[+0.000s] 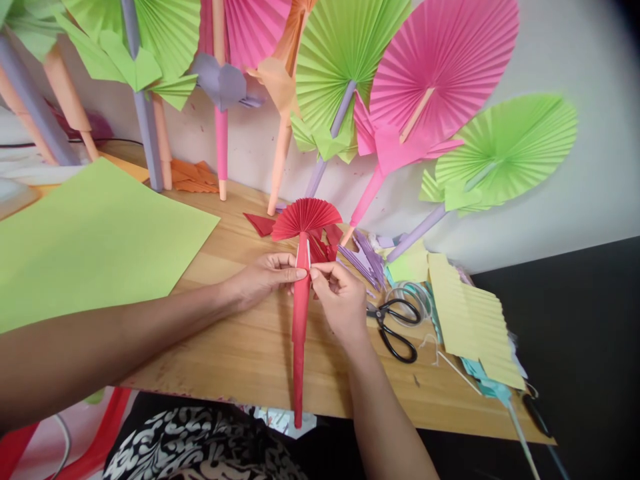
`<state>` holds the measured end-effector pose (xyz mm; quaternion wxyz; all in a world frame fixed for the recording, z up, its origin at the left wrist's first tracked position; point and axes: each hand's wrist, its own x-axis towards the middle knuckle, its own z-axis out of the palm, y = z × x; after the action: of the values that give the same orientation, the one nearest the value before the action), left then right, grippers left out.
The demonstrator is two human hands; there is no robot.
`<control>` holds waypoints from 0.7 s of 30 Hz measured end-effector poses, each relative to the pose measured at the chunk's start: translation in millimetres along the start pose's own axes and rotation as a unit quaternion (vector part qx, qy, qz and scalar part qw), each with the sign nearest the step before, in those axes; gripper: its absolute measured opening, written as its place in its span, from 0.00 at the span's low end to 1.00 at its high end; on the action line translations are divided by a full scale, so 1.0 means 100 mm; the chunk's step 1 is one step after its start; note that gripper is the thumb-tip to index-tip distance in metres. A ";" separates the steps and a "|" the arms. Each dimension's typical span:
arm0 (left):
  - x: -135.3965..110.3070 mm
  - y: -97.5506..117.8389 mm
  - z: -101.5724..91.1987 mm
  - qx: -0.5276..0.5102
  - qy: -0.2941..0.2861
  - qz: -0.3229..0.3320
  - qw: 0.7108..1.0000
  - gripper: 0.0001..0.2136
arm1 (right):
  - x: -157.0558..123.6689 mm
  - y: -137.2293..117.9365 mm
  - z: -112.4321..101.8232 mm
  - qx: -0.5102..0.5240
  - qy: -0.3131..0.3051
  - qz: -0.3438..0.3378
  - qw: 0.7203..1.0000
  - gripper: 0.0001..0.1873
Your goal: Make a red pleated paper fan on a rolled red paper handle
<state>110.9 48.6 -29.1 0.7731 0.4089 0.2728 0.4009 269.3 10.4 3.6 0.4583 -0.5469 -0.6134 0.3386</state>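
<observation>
A red paper fan [305, 218] with a pleated half-round top sits on a long red rolled paper stick [301, 340] that lies across the wooden board [240, 347] toward me. My left hand [267, 275] pinches the stick from the left just below the fan. From the right, my right hand [336, 297] pinches the same spot, fingers closed on a small white strip at the stick's top.
A large green paper sheet [90, 240] covers the board's left. Black scissors [395, 327], clear tape rolls [413, 297], pleated yellow paper [470, 320] and purple scraps [363, 257] lie to the right. Finished green, pink, orange and purple fans [440, 73] lean on the wall behind.
</observation>
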 end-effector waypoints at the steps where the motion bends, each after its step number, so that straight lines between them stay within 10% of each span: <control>1: 0.00 0.00 0.00 -0.001 0.001 0.001 1.000 0.16 | 0.00 0.00 0.00 -0.001 -0.002 0.001 1.000 0.07; 21: 0.01 0.00 -0.01 0.007 -0.002 0.000 1.000 0.16 | 0.02 0.02 -0.03 -0.027 -0.001 0.003 1.000 0.08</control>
<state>110.5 49.5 -29.5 0.7707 0.4154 0.2739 0.3980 272.8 12.8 3.4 0.4416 -0.5606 -0.6213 0.3234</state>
